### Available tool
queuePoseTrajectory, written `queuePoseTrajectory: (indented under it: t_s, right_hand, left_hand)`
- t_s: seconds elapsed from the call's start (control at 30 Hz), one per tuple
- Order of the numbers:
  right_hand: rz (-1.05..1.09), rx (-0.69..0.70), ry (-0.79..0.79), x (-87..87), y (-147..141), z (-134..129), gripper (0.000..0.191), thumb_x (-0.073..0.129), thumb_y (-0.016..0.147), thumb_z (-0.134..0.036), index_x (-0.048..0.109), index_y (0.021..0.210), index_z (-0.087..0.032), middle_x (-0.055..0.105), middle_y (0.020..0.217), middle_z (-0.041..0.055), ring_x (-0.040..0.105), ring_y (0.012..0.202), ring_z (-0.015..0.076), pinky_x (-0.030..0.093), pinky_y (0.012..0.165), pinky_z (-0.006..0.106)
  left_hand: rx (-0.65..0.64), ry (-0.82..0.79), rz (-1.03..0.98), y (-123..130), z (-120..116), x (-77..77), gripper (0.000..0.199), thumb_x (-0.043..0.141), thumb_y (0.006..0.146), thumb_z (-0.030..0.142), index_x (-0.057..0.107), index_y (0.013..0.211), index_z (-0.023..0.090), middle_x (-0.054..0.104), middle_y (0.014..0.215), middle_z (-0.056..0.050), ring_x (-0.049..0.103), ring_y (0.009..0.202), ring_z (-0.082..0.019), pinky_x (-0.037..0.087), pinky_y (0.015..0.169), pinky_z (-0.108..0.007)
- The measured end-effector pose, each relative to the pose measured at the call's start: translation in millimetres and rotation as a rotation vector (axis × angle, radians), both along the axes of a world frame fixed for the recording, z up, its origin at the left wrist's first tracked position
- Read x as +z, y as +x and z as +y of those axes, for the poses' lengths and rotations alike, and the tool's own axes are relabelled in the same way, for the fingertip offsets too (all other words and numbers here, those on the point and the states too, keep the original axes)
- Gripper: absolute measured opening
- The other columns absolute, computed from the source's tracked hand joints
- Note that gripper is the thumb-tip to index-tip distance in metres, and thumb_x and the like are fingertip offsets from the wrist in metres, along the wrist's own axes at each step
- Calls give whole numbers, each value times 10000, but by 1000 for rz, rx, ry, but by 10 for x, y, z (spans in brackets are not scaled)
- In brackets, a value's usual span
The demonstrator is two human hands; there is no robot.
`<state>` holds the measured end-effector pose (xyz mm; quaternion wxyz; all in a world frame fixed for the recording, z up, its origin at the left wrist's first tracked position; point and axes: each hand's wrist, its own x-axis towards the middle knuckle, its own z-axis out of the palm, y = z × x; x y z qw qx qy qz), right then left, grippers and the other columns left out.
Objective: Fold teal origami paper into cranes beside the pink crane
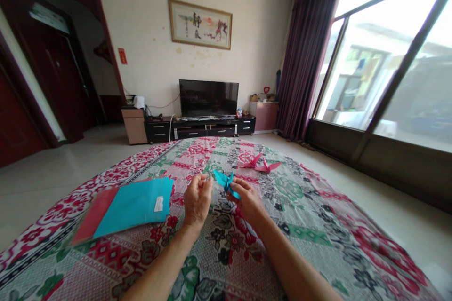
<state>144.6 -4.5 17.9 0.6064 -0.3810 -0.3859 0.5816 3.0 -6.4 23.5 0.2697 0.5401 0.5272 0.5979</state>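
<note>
A blue folded paper crane is pinched in the fingers of my right hand, its one wing pointing up and to the left. Just left of that wing, my left hand has its fingers curled together, thumb against fingertips; anything between them is too small to make out. Two pink paper cranes lie close together on the tablecloth beyond my right hand. To the left of my left hand lies a clear packet of blue and red paper sheets with a small white label.
A flowered cloth covers the round table. Past its far edge stand a low black cabinet and a television. Large windows and a dark purple curtain are on the right; a doorway is at left.
</note>
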Motion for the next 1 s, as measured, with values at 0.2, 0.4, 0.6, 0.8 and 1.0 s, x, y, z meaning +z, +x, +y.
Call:
queuePoseTrajectory:
  t_s: [0.2, 0.4, 0.6, 0.8, 1.0]
  right_hand:
    - [-28, 73, 18, -19, 14, -6, 265, 727, 587, -333, 618, 779, -187, 603, 733, -14, 549, 634, 106, 464, 611, 245]
    - [-60, 2, 16, -47, -23, 20, 320, 732, 572, -363, 615, 810, -184, 611, 719, -19, 534, 596, 99, 451, 602, 244]
    - [-79, -75, 43, -54, -44, 43, 320, 729, 555, -352, 618, 793, -170, 610, 676, -16, 507, 548, 91, 409, 552, 219]
    - [-136, -96, 60, -23, -51, 13, 325, 727, 546, -370, 626, 780, -168, 616, 662, -14, 498, 541, 92, 387, 539, 214]
    - [-168, -46, 62, 39, -52, -38, 281, 703, 568, -364, 632, 752, -163, 592, 614, -27, 459, 514, 80, 350, 512, 205]
  left_hand:
    - [-366, -291, -158, 48, 37, -47, 312, 459, 786, 417, 631, 852, 165, 663, 812, -50, 639, 655, -149, 472, 512, -225]
    - [-214, -229, -194, 39, 37, -57, 305, 471, 775, 419, 620, 834, 160, 659, 761, -43, 627, 597, -151, 468, 490, -235]
    - [-17, 194, 101, -22, 15, -49, 182, 523, 777, 329, 609, 806, 170, 643, 720, -21, 613, 658, -145, 495, 633, -247]
    - [-95, 371, 283, -22, 5, -12, 199, 506, 814, 267, 634, 938, 180, 660, 891, -58, 625, 801, -152, 508, 727, -253]
    - [-138, 362, 352, -27, 14, 19, 200, 489, 827, 243, 663, 891, 168, 656, 822, -56, 613, 770, -148, 497, 720, -255]
